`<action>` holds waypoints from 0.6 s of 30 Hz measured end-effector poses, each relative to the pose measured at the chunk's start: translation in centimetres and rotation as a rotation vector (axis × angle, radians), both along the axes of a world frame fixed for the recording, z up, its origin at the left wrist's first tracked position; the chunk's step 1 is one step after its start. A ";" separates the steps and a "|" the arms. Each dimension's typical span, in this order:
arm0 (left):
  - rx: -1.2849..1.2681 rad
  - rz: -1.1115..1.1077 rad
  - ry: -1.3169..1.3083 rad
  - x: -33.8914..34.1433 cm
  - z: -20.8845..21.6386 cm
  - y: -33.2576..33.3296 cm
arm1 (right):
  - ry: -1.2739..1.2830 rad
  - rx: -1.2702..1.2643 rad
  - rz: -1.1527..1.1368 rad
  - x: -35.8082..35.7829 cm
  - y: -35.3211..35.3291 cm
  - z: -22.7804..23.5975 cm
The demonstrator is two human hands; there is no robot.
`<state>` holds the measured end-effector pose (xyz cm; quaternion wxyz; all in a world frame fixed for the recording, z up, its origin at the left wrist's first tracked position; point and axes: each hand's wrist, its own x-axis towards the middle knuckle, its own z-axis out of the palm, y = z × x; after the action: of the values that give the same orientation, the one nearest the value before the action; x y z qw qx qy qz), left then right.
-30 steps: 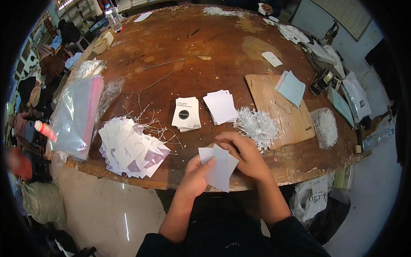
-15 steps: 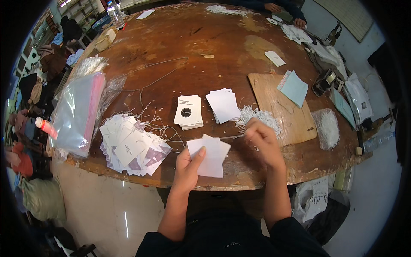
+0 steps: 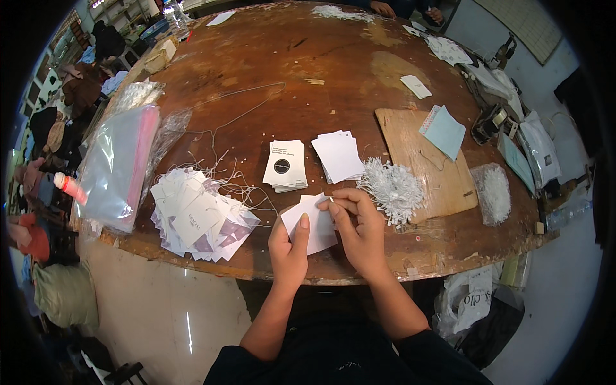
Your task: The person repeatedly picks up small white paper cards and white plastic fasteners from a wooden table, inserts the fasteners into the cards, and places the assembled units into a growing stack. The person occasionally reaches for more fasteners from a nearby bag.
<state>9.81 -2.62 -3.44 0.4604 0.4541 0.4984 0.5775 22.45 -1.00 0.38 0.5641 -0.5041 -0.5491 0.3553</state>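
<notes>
Two or so blank white cards [image 3: 319,239] overlap in my left hand [image 3: 289,247], its thumb pressed flat on the front one. My right hand [image 3: 359,232] is closed in a pinch at the cards' upper right corner, where the small white end of a tag string [image 3: 331,200] shows between the fingertips. Just beyond my right hand lies a heap of white tag strings [image 3: 393,189]. To the left of my left hand spreads a pile of white tags [image 3: 196,218] with strings attached. Two neat stacks stand ahead: printed cards [image 3: 285,163] and plain white cards [image 3: 337,156].
Clear plastic bags [image 3: 115,167] lie at the left edge, with a red-capped bottle [image 3: 69,187] on them. At right are a wooden board [image 3: 410,147], a light blue paper [image 3: 444,133] and a bagged white bundle [image 3: 492,196]. Another person's hands [image 3: 384,9] rest at the far edge.
My right hand has come left from the string heap to the cards' corner, and the string stretched between them is no longer taut. The cards in my left hand have tilted.
</notes>
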 end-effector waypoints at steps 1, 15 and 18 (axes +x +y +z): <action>-0.004 -0.004 -0.018 0.0 0.1 -0.1 | -0.022 -0.013 -0.005 0.1 0.0 0.0; 0.216 0.020 0.203 0.2 0.8 -0.5 | -0.399 0.279 -0.105 -1.0 0.5 -0.4; 0.475 0.113 0.446 0.2 0.9 -0.1 | -0.226 0.119 -0.079 -1.1 0.4 -0.1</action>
<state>9.97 -2.68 -2.52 0.1885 0.6353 0.4629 0.5887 21.40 -0.61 0.32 0.5411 -0.5280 -0.6087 0.2406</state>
